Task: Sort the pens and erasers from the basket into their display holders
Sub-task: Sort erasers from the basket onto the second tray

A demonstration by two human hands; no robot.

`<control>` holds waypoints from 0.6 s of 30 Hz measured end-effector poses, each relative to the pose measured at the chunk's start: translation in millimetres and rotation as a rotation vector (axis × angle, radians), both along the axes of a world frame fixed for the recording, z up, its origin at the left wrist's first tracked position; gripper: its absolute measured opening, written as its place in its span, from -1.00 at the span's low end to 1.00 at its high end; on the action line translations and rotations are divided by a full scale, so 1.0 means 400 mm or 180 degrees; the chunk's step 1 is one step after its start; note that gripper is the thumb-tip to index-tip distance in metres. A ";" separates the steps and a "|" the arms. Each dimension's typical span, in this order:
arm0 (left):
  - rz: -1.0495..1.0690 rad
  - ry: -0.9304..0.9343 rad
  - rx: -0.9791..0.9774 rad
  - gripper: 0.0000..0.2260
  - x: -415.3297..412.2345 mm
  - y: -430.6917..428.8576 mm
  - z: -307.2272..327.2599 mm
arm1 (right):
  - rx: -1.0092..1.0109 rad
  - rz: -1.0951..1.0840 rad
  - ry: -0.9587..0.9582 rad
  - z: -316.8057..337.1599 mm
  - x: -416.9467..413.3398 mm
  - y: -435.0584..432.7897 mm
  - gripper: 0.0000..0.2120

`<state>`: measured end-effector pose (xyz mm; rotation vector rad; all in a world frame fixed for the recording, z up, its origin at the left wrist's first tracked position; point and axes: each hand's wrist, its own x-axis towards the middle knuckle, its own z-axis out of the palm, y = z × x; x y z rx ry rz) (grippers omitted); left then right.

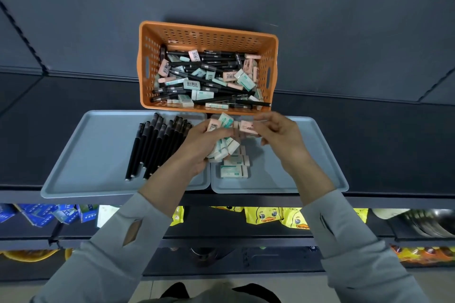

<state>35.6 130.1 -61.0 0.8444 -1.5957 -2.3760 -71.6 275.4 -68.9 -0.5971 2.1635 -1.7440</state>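
We see the basket [208, 29] at the back of the dark shelf [369, 142], with pens and erasers mixed inside it. In front of it two trays lie side by side. The left tray [98, 155] carries black pens [157, 145] close together. The left hand [202, 145] has its grip closed around a bunch of erasers [225, 122]. The right hand [280, 135] pinches one pink eraser [248, 128] just beside that bunch, above the right tray [307, 167], where white erasers [234, 171] lie
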 end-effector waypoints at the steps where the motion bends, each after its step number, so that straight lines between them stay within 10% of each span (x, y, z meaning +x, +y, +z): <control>1: 0.0009 0.0012 0.0042 -0.77 -0.001 0.000 0.002 | 0.0103 -0.0244 0.0093 -0.006 -0.019 0.020 -0.89; 5: 0.0018 -0.0018 0.0255 -0.82 -0.012 -0.002 0.010 | 0.0979 -0.1017 0.0649 -0.036 -0.102 0.125 -0.86; 18: -0.0454 -0.0030 0.0097 -0.82 -0.052 0.067 0.007 | 0.2020 -0.0015 0.1786 -0.055 -0.133 0.188 -0.88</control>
